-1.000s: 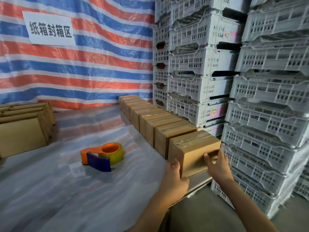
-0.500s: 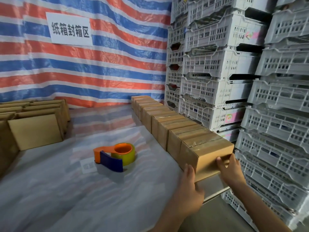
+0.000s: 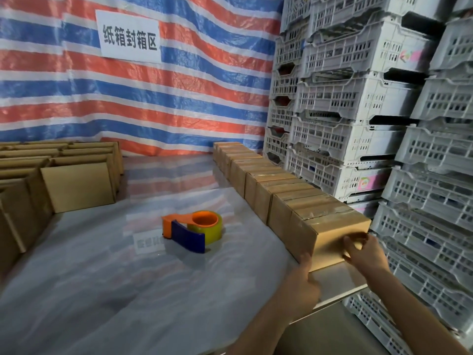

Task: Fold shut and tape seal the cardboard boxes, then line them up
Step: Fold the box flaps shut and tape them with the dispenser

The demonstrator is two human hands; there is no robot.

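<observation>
The taped box had closed flush against the sealed row, left hand loosely curled, thumb on its corner, right hand gripping its end, so placement looked finished.

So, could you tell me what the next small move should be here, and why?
Probably let go of the nearest box and reach toward the left-side boxes. It is taped and sits flush at the row's end, with the left hand and right hand touching its near face.
</observation>
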